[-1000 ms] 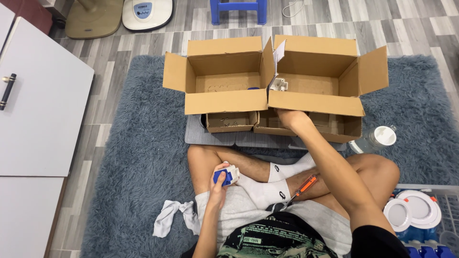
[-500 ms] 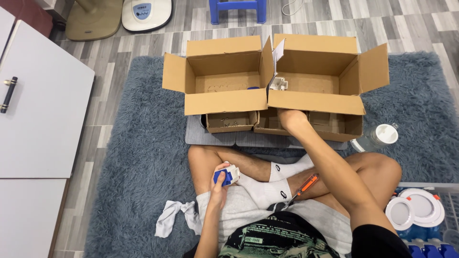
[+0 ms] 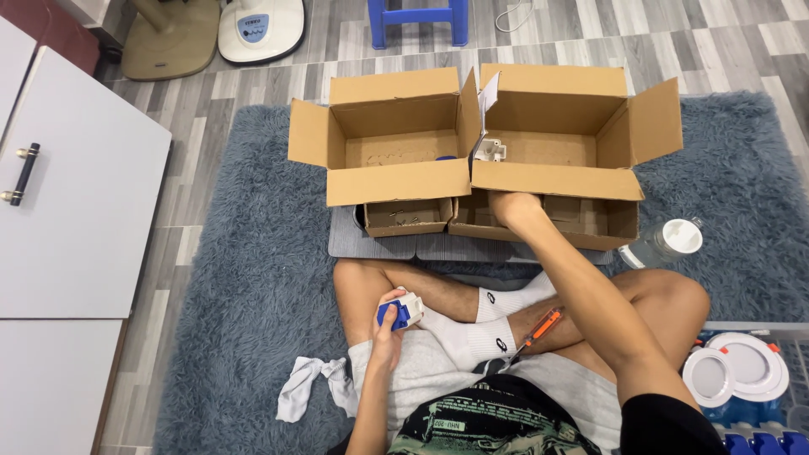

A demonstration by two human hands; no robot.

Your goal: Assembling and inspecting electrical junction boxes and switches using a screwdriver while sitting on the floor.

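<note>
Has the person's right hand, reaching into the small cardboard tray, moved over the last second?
No. The right hand sits at the same spot under the big right cardboard box's front flap.

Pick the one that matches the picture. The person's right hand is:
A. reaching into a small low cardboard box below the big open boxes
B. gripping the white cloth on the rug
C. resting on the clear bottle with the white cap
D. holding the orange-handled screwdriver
A: the right hand is stretched forward into the small cardboard box, while the orange-handled screwdriver lies untouched on the legs.
</note>
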